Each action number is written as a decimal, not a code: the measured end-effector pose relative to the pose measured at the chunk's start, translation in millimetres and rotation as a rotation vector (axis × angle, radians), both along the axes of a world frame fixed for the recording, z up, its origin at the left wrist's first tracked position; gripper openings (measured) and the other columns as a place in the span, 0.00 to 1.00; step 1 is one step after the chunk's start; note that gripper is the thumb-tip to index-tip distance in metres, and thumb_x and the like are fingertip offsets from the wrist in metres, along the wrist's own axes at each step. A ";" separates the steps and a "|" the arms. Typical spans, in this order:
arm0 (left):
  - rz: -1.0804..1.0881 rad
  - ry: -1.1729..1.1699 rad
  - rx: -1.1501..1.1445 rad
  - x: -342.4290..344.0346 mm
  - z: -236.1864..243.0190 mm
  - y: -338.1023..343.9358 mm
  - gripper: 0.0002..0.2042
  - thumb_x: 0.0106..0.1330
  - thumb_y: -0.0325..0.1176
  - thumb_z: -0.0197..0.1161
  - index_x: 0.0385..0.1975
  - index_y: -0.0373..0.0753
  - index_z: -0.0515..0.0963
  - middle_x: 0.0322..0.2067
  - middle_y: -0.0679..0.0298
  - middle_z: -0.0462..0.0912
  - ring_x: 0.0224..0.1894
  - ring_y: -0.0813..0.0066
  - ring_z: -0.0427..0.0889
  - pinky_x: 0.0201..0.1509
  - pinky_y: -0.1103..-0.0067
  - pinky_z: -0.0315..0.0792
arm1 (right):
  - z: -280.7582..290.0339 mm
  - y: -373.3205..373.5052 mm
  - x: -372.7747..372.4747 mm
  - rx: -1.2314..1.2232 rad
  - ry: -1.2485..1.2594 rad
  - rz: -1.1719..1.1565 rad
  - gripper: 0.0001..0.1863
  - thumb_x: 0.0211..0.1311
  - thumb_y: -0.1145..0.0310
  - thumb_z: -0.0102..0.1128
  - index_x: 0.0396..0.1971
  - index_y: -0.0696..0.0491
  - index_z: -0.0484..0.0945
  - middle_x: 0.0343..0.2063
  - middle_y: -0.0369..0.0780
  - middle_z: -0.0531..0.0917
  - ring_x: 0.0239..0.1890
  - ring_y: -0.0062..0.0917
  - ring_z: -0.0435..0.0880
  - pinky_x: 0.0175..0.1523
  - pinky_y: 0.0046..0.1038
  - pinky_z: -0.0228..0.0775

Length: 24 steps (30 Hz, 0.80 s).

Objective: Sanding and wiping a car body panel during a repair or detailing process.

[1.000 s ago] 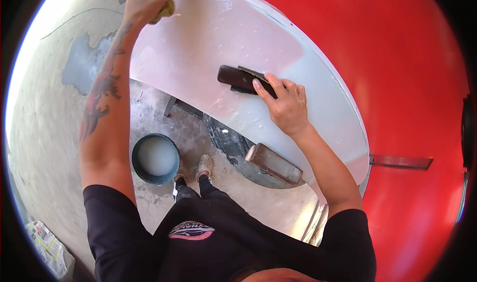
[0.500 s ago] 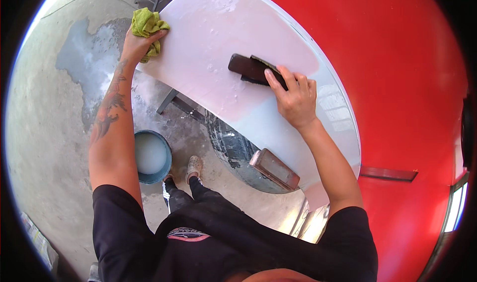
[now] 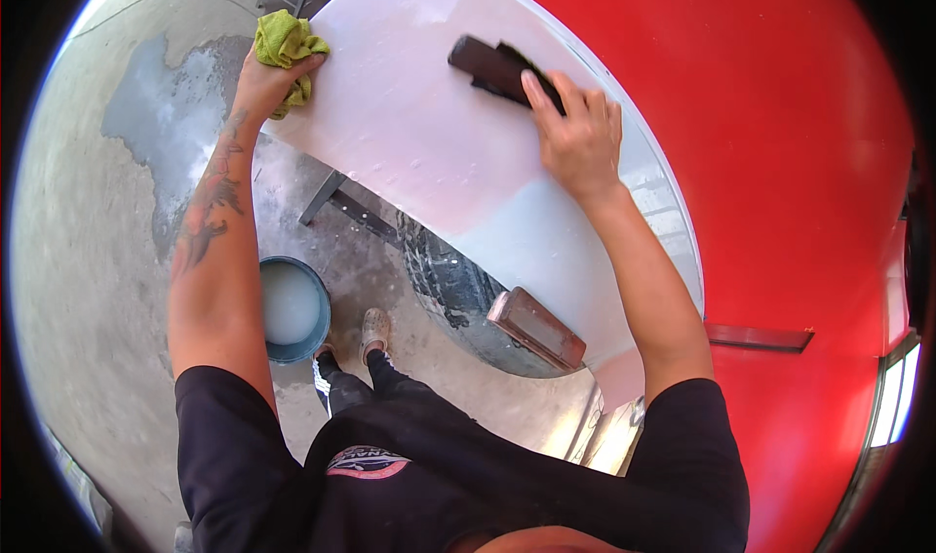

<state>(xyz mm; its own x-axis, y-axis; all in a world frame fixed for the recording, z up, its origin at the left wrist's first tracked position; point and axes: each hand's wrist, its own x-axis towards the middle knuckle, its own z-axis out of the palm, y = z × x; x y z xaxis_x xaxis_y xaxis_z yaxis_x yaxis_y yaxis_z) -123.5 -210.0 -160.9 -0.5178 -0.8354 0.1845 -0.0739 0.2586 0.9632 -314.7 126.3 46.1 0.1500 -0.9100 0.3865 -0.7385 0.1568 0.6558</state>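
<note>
Right hand (image 3: pixel 577 134): laid palm-down on the pale primed vehicle panel (image 3: pixel 439 153), fingers pressed over the near end of a dark sanding block (image 3: pixel 497 68). The block lies flat on the panel and extends away from the fingertips toward the upper left. Grip is closed down on the block from above; the thumb is not clearly visible.

Left hand (image 3: pixel 268 83): at the panel's left edge, fingers curled around a yellow-green cloth (image 3: pixel 286 46). The cloth is bunched, rising above the knuckles and resting against the panel edge. The hand is clamped on it.

The two hands are well apart, with bare panel surface between them.

Below the left forearm, on the wet concrete floor (image 3: pixel 107 221), stands a blue bucket (image 3: pixel 292 309) holding cloudy water. Just right of the bucket are the person's shoes (image 3: pixel 370 331). Below the right forearm, under the panel's lower arch, a tyre (image 3: pixel 453 285) is visible, and a rust-brown block (image 3: pixel 536 327) rests near the panel's lower rim. To the right of the right hand, beyond the panel, is red bodywork (image 3: pixel 780 163).
</note>
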 end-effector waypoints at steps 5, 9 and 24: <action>-0.026 -0.087 0.050 14.8 -0.3 -3.2 0.32 0.51 0.49 0.83 0.53 0.37 0.81 0.47 0.60 0.87 0.49 0.69 0.86 0.57 0.71 0.77 | 8.6 -30.3 4.1 -0.079 -0.080 -0.013 0.21 0.59 0.72 0.64 0.52 0.39 0.87 0.51 0.31 0.84 0.42 0.28 0.76 0.44 0.33 0.66; 0.001 -0.086 0.014 12.1 0.8 -1.4 0.32 0.52 0.49 0.83 0.53 0.37 0.81 0.47 0.60 0.87 0.49 0.68 0.86 0.56 0.72 0.77 | -11.5 60.1 26.1 -0.017 -0.144 -0.108 0.21 0.60 0.73 0.63 0.52 0.38 0.88 0.53 0.31 0.84 0.42 0.26 0.75 0.45 0.31 0.63; -0.026 -0.088 -0.024 2.7 -6.3 -9.8 0.30 0.54 0.52 0.81 0.50 0.36 0.83 0.46 0.60 0.88 0.48 0.68 0.87 0.55 0.71 0.77 | 8.2 32.1 -13.3 -0.113 -0.111 -0.082 0.24 0.58 0.73 0.66 0.56 0.38 0.86 0.55 0.32 0.83 0.45 0.27 0.76 0.46 0.31 0.64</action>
